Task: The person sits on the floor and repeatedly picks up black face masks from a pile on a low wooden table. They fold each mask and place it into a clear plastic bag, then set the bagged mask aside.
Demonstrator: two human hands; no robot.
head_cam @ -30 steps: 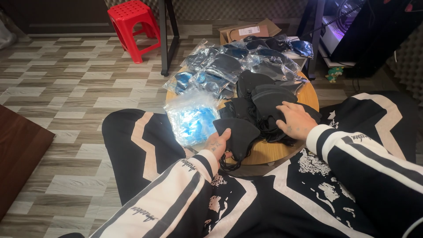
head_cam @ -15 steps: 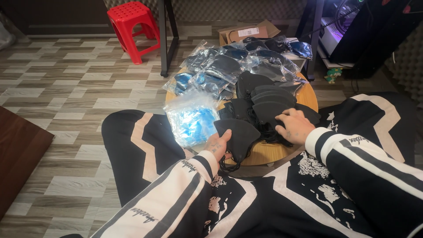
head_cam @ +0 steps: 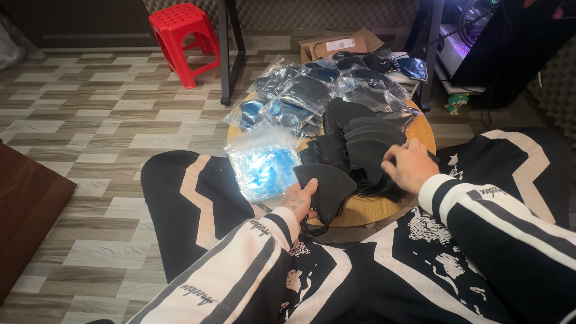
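Left hand (head_cam: 298, 202) under black mask (head_cam: 327, 187) (gripped)

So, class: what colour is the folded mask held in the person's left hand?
Black: the mask in the left hand shows best in the head view.

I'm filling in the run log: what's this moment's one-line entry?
left hand: holds folded black fabric face mask | right hand: on stack of black masks | surface: round wooden table
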